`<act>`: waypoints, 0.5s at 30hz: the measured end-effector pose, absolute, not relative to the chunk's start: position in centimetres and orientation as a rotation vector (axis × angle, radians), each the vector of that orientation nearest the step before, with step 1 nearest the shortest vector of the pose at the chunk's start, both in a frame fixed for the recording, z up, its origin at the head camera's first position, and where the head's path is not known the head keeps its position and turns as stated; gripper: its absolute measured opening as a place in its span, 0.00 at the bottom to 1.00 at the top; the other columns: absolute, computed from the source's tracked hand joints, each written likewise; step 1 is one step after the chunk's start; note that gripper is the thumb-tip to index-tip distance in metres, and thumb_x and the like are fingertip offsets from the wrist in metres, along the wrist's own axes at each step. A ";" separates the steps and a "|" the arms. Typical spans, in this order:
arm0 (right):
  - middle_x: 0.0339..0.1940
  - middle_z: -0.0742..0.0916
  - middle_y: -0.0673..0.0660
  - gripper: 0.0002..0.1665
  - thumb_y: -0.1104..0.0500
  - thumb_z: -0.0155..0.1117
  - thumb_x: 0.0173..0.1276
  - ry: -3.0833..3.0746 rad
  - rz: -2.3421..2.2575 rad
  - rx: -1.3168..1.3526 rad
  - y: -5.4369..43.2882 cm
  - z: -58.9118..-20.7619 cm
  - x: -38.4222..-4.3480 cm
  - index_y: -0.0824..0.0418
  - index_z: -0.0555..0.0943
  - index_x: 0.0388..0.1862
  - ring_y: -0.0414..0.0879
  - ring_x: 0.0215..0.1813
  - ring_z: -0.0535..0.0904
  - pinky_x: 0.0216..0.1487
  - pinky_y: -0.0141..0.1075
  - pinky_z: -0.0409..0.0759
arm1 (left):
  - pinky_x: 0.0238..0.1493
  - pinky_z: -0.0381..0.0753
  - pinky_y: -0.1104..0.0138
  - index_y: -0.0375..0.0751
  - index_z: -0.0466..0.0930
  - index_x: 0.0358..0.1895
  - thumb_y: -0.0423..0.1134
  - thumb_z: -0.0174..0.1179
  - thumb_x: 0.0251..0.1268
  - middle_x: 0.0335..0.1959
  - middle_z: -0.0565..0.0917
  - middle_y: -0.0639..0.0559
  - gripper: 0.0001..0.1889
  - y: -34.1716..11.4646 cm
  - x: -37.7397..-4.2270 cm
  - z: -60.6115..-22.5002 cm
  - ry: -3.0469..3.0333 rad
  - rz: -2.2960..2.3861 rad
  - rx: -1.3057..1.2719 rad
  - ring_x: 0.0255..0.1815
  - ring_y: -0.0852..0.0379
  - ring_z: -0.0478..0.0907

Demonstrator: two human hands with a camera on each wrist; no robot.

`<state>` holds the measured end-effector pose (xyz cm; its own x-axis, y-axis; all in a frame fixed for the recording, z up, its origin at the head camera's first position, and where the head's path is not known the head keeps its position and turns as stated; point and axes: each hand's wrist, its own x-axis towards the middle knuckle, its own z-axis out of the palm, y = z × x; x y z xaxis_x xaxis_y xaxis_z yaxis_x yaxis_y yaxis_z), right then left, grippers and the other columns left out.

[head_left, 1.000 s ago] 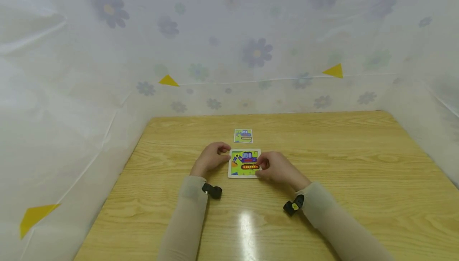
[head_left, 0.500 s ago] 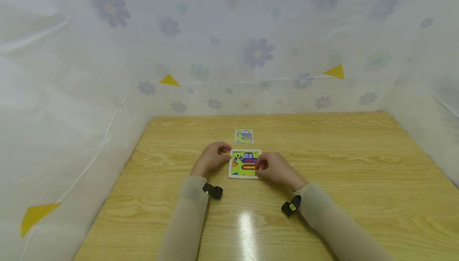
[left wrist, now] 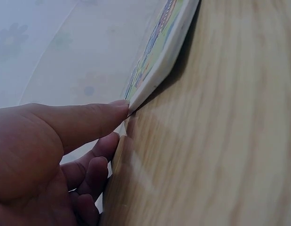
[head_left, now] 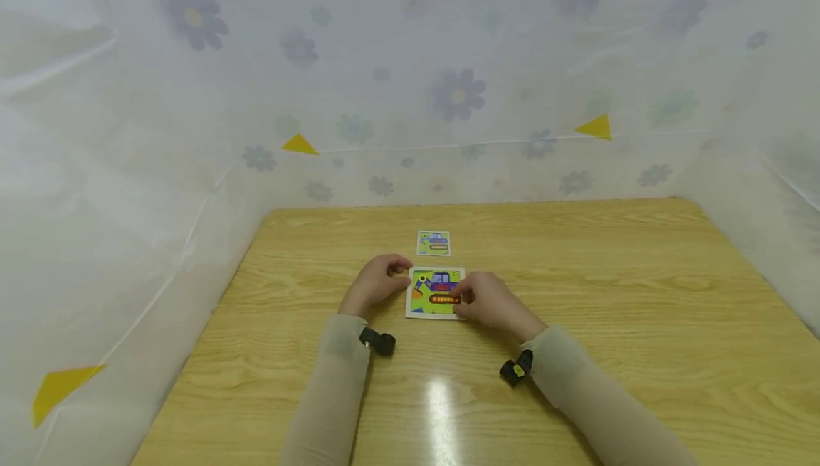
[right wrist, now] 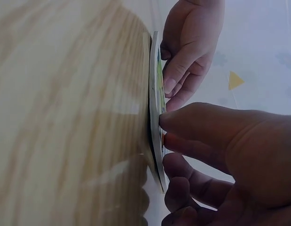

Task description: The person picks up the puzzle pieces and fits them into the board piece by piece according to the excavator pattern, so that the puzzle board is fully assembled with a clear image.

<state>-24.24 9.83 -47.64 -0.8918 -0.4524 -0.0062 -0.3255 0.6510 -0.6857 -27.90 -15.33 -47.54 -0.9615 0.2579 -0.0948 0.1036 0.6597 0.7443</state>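
A jigsaw puzzle of a purple excavator on green lies in a white-rimmed tray on the table. At the tray's left edge is my left hand; its thumb tip touches the rim, and the other fingers bend loosely beside it. My right hand is over the lower right of the puzzle, with index finger and thumb around a piece at the right end of the orange track. In the right wrist view the right thumb reaches the tray's rim. The right hand hides part of the tray's right side.
A small picture card with the same excavator lies just beyond the tray on the wooden table. White flower-patterned sheeting surrounds the table's back and sides. Dark wrist cameras sit on both wrists.
My right fingers have shifted slightly left over the lower right of the puzzle, and the right wrist has moved a little left too. My left hand stays at the tray's edge.
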 end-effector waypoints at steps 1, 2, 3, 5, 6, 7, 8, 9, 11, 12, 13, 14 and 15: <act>0.26 0.79 0.50 0.11 0.64 0.73 0.60 2.688 -1.062 -0.640 9.8 -47.6 -24.2 0.62 0.88 0.42 0.43 0.27 0.72 0.28 0.36 0.71 | 0.55 0.74 0.56 0.44 0.82 0.55 0.37 0.65 0.67 0.49 0.81 0.50 0.14 -15.4 -27.9 -47.5 2.687 1.181 0.300 0.50 0.53 0.76; 0.26 0.79 0.50 0.11 0.64 0.73 0.60 2.688 -1.058 -0.639 9.8 -47.6 -24.2 0.63 0.88 0.42 0.43 0.27 0.72 0.28 0.36 0.71 | 0.55 0.74 0.57 0.44 0.82 0.55 0.37 0.65 0.67 0.49 0.81 0.51 0.14 -15.4 -27.9 -47.5 2.691 1.178 0.301 0.50 0.53 0.76; 0.26 0.79 0.50 0.11 0.64 0.72 0.60 2.688 -1.055 -0.638 9.7 -47.5 -24.2 0.63 0.88 0.42 0.43 0.27 0.71 0.28 0.36 0.71 | 0.55 0.74 0.56 0.44 0.82 0.55 0.37 0.65 0.67 0.49 0.81 0.51 0.14 -15.4 -27.9 -47.5 2.693 1.177 0.301 0.50 0.53 0.76; 0.26 0.79 0.50 0.10 0.64 0.72 0.61 2.685 -1.058 -0.629 9.7 -47.5 -24.3 0.63 0.88 0.42 0.43 0.27 0.71 0.28 0.36 0.71 | 0.55 0.74 0.56 0.44 0.82 0.55 0.37 0.65 0.67 0.49 0.81 0.51 0.14 -15.4 -27.9 -47.5 2.695 1.177 0.298 0.50 0.52 0.76; 0.26 0.79 0.51 0.10 0.64 0.71 0.61 2.682 -1.063 -0.625 9.7 -47.5 -24.3 0.63 0.88 0.42 0.43 0.27 0.71 0.28 0.36 0.71 | 0.55 0.74 0.56 0.44 0.82 0.55 0.37 0.65 0.67 0.49 0.81 0.51 0.14 -15.4 -27.9 -47.5 2.696 1.176 0.299 0.50 0.52 0.76; 0.26 0.79 0.51 0.10 0.65 0.71 0.61 2.678 -1.068 -0.625 9.6 -47.5 -24.3 0.63 0.87 0.42 0.43 0.26 0.71 0.28 0.36 0.71 | 0.55 0.74 0.57 0.45 0.82 0.55 0.37 0.65 0.67 0.49 0.81 0.51 0.14 -15.4 -27.9 -47.5 2.694 1.176 0.295 0.50 0.52 0.75; 0.25 0.78 0.51 0.09 0.65 0.71 0.61 2.675 -1.074 -0.622 9.6 -47.5 -24.2 0.63 0.87 0.42 0.43 0.26 0.71 0.27 0.36 0.70 | 0.55 0.74 0.57 0.45 0.82 0.55 0.37 0.65 0.67 0.49 0.81 0.51 0.14 -15.5 -27.9 -47.5 2.693 1.176 0.294 0.50 0.52 0.75; 0.25 0.78 0.51 0.09 0.65 0.71 0.61 2.671 -1.080 -0.620 9.6 -47.5 -24.2 0.63 0.87 0.41 0.43 0.25 0.71 0.27 0.35 0.70 | 0.55 0.74 0.56 0.44 0.82 0.55 0.37 0.65 0.67 0.49 0.81 0.50 0.14 -15.4 -27.9 -47.5 2.691 1.176 0.298 0.50 0.52 0.75; 0.24 0.78 0.51 0.08 0.64 0.70 0.62 2.663 -1.089 -0.621 9.6 -47.5 -24.2 0.62 0.87 0.41 0.43 0.24 0.71 0.26 0.35 0.70 | 0.55 0.74 0.56 0.44 0.82 0.54 0.37 0.65 0.67 0.49 0.81 0.50 0.14 -15.4 -27.9 -47.4 2.690 1.175 0.306 0.49 0.52 0.75; 0.24 0.78 0.51 0.07 0.63 0.70 0.63 2.662 -1.090 -0.622 9.6 -47.6 -24.2 0.62 0.87 0.40 0.42 0.24 0.70 0.26 0.35 0.70 | 0.55 0.74 0.56 0.43 0.82 0.54 0.36 0.65 0.67 0.49 0.81 0.50 0.14 -15.4 -27.8 -47.4 2.689 1.175 0.310 0.49 0.52 0.75; 0.24 0.78 0.51 0.06 0.63 0.70 0.63 2.660 -1.094 -0.623 9.6 -47.6 -24.2 0.61 0.87 0.40 0.42 0.24 0.70 0.25 0.35 0.70 | 0.55 0.74 0.55 0.43 0.82 0.54 0.36 0.65 0.67 0.49 0.81 0.49 0.14 -15.4 -27.8 -47.3 2.688 1.173 0.312 0.49 0.52 0.75; 0.24 0.78 0.51 0.06 0.62 0.71 0.63 2.663 -1.096 -0.621 9.6 -47.6 -24.1 0.61 0.87 0.39 0.42 0.24 0.70 0.26 0.35 0.69 | 0.55 0.74 0.55 0.43 0.82 0.54 0.36 0.64 0.67 0.49 0.81 0.49 0.14 -15.4 -27.8 -47.3 2.689 1.175 0.315 0.49 0.52 0.75; 0.24 0.78 0.51 0.06 0.62 0.71 0.63 2.667 -1.095 -0.626 9.6 -47.5 -24.1 0.60 0.86 0.39 0.42 0.24 0.70 0.26 0.35 0.69 | 0.55 0.74 0.55 0.43 0.82 0.54 0.36 0.65 0.67 0.49 0.81 0.50 0.14 -15.3 -27.8 -47.3 2.687 1.178 0.311 0.49 0.52 0.75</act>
<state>-24.13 9.63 -47.53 -0.8925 -0.4507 -0.0159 -0.3096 0.6379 -0.7052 -27.84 -15.33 -47.33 -0.9598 0.2658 -0.0896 0.1141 0.6619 0.7409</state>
